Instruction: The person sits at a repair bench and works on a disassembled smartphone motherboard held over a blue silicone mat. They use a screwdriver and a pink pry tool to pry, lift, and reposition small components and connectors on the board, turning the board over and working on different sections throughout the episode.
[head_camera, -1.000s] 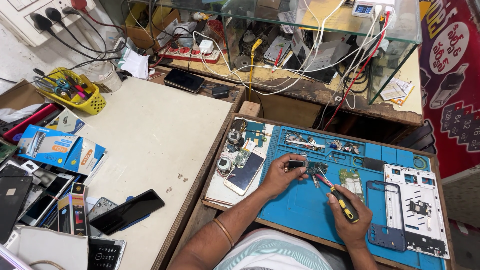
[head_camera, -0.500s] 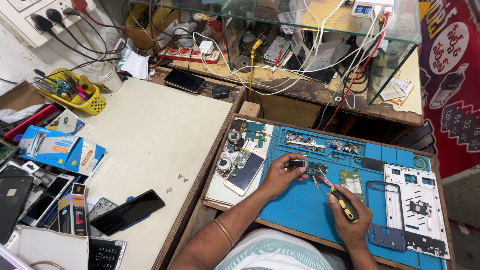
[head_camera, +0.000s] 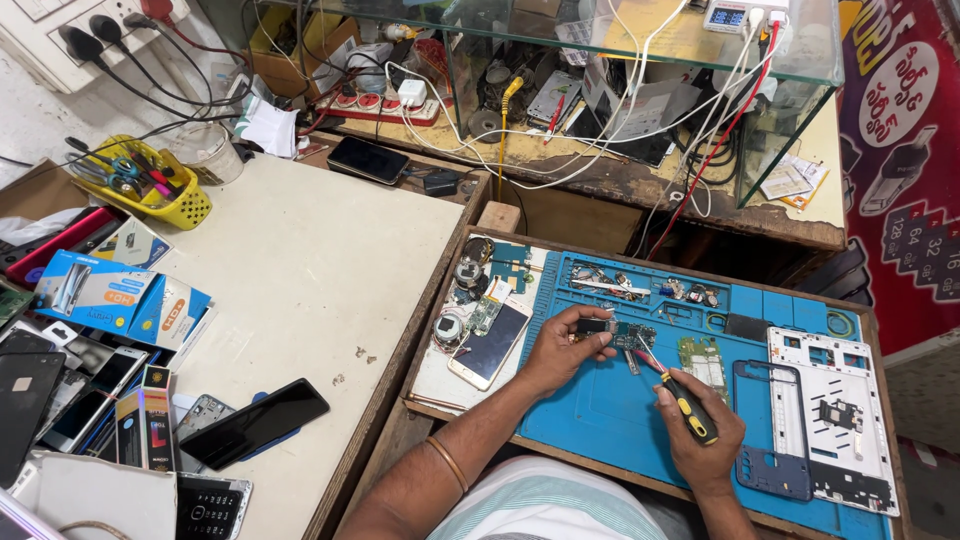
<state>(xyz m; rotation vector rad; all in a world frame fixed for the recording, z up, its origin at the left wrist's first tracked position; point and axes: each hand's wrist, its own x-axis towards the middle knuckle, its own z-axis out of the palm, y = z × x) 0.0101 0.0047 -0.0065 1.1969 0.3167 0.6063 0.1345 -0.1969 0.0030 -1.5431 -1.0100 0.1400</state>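
My left hand (head_camera: 562, 349) pinches a small dark circuit part (head_camera: 595, 326) and presses it down on the blue work mat (head_camera: 600, 410). My right hand (head_camera: 700, 430) grips a screwdriver (head_camera: 676, 392) with a black and yellow handle; its tip points up-left at the small circuit board (head_camera: 630, 335) beside my left fingers. A green circuit board (head_camera: 702, 360) lies just right of the tip. A phone (head_camera: 490, 345) lies screen-up to the left of my left hand.
A white phone frame (head_camera: 835, 420) and a dark blue frame (head_camera: 765, 425) lie at the mat's right. Small parts fill the mat's top trays (head_camera: 640, 285). On the left table lie boxes (head_camera: 110, 295), several phones (head_camera: 255, 425) and a yellow tool basket (head_camera: 150, 180). Cables crowd the shelf (head_camera: 560, 120) behind.
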